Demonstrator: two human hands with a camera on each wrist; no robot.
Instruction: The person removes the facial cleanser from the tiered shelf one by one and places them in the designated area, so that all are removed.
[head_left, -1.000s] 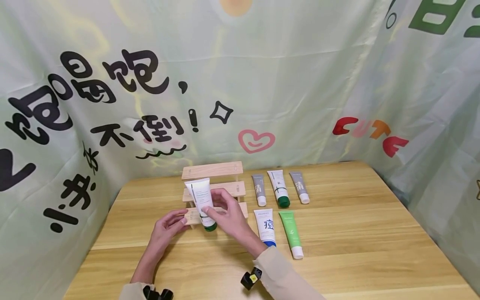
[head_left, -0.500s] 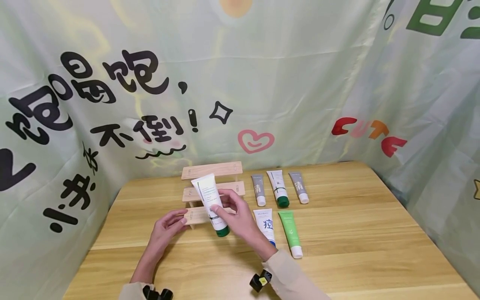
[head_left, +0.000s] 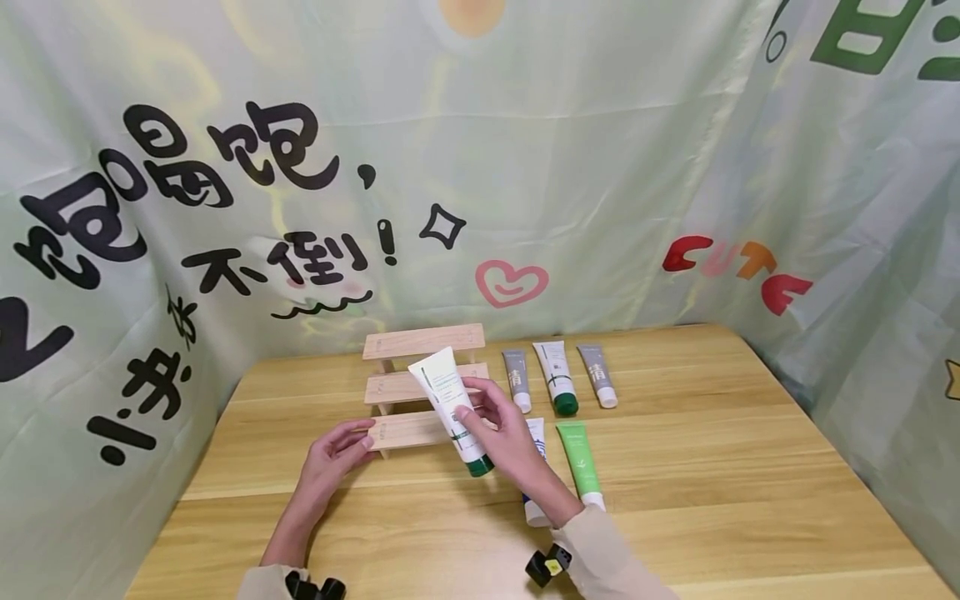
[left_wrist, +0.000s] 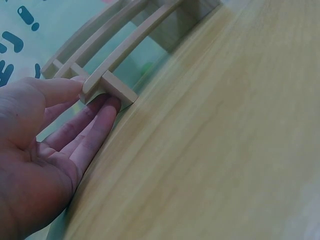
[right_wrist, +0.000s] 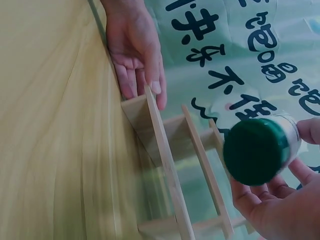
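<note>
My right hand (head_left: pixel 504 432) holds a white squeeze tube (head_left: pixel 447 400) with a dark green cap, thumb in front and fingers behind. The tube is tilted, cap down to the right, above the front of a three-step wooden stand (head_left: pixel 405 430). In the right wrist view the green cap (right_wrist: pixel 252 151) faces the camera, apart from the stand. My left hand (head_left: pixel 335 458) grips the left end of the lowest step. In the left wrist view the thumb lies on the step's end (left_wrist: pixel 89 89) and the fingers reach beneath it.
Right of the stand lie two grey tubes (head_left: pixel 517 377), a white tube with a green cap (head_left: pixel 556 371), a green tube (head_left: pixel 578 457) and a white-and-blue tube (head_left: pixel 536 510), partly hidden by my right hand. A printed cloth (head_left: pixel 600 167) hangs behind the wooden table (head_left: pixel 712 467).
My right hand has carried the white tube rightward, away from the lowest step, and the tube leans more. It now covers part of the white-and-blue tube. My left hand has stayed in place.
</note>
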